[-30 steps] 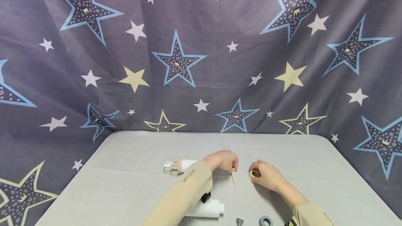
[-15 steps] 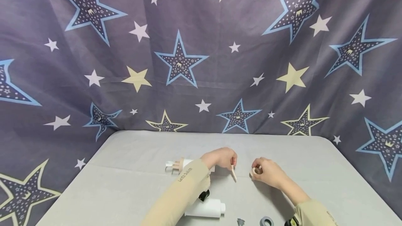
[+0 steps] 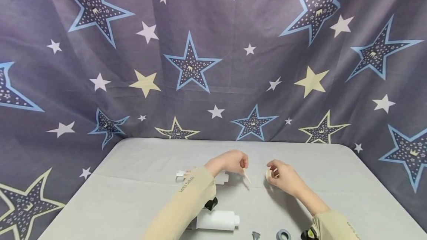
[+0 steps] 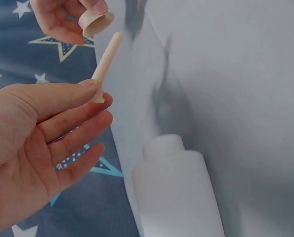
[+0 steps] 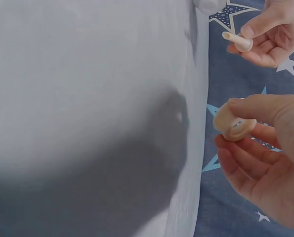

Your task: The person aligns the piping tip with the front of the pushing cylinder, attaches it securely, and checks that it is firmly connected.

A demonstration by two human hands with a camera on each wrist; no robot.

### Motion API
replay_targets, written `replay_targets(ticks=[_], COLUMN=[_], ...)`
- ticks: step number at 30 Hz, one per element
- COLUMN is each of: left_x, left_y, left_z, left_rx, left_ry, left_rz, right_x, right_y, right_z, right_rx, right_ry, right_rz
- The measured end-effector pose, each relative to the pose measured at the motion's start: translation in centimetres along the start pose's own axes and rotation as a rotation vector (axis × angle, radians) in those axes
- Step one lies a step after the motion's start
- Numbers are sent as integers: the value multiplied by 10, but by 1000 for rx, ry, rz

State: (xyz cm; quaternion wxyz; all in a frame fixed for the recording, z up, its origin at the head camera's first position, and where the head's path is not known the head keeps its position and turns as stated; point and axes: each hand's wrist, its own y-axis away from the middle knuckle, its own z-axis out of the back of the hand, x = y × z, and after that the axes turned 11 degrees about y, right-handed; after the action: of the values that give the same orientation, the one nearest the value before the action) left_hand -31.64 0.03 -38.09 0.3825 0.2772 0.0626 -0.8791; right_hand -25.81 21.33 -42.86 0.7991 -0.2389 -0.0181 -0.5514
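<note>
My left hand (image 3: 231,161) is raised above the table and pinches a slim cream tube (image 4: 107,61) near its flared end, between thumb and forefinger. The tube's thin end tilts up toward my other hand in the left wrist view. Opposite it, my right hand (image 3: 285,177) holds a short cream collar (image 5: 227,122) with an open middle and a wider rim, pinched by thumb and fingers. The tube and the collar are apart. Below my left hand lies a white bottle (image 4: 179,192), partly hidden by the left forearm in the head view.
A second white bottle (image 3: 218,220) lies nearer, partly behind the left sleeve. A small grey flared piece (image 3: 255,235) and a grey ring (image 3: 283,235) lie at the front edge of view. A star-patterned curtain (image 3: 213,66) hangs behind the grey-covered table (image 3: 150,151).
Both hands have risen a little with the tube and the collar. The left hand has also drawn slightly left, showing more of the far bottle's neck.
</note>
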Motion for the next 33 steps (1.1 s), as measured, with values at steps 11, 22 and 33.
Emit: replay_targets(ticks=[11,22,33], left_x=[8,15,9], left_y=[14,29,35], left_z=[13,20,16], left_rx=[-106,-223,-307], left_ry=[12,107,106], left_rz=[-5,-14,-44], right_x=[9,19,31], right_y=[-6,-11,-14], right_z=[-2,-11,-16], right_rx=[-54,-58,-83], right_ry=[4,-95,-188], right_rz=[7,-58,-30])
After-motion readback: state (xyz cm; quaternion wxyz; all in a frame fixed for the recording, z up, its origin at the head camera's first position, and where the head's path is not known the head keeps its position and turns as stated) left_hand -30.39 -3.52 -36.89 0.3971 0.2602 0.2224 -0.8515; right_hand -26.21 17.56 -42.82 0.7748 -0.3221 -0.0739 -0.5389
